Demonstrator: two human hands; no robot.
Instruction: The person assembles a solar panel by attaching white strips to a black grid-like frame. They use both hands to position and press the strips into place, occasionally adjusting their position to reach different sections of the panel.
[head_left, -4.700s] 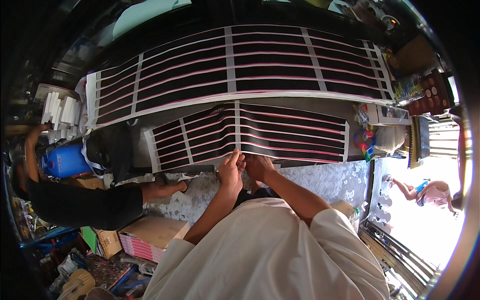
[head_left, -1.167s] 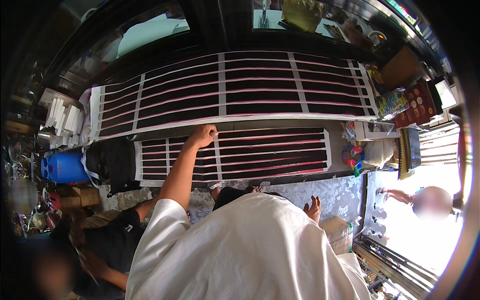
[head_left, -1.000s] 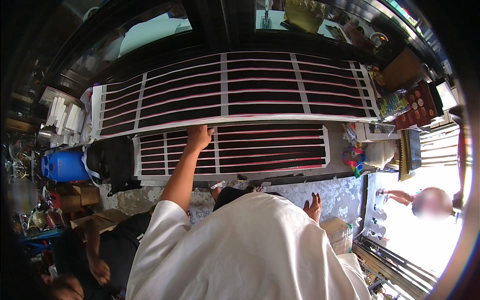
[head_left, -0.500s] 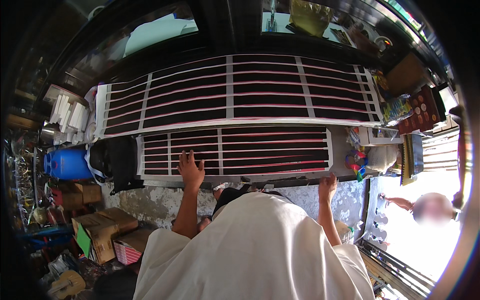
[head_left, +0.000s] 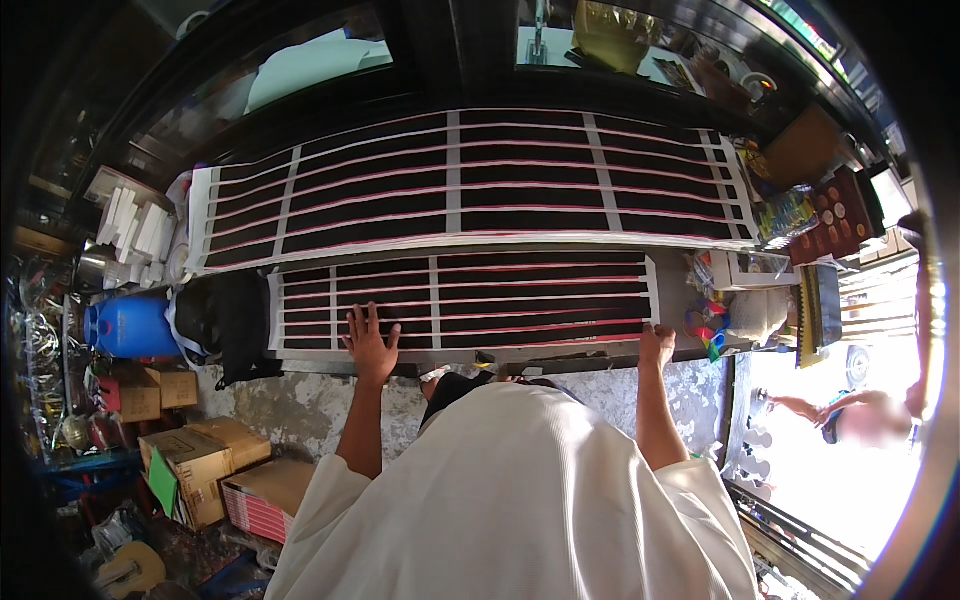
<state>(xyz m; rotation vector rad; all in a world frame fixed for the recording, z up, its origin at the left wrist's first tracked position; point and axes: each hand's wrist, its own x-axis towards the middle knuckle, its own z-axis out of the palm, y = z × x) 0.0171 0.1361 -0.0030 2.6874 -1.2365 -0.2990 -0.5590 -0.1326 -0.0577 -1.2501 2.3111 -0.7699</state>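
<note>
Pale print point(head_left: 583, 323), too small to read, on black paper sheet with white-and-red stripes point(head_left: 540, 296), lying on grey desk point(head_left: 678, 275) before larger stack of matching sheets point(head_left: 380, 200); left hand point(head_left: 371, 345) splayed on it; right hand point(head_left: 657, 345) curled at its right corner, can't tell if gripping

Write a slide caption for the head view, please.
Left hand spread over the nearer striped sheet, right hand at its near right corner, a longer striped sheet beyond.
</note>
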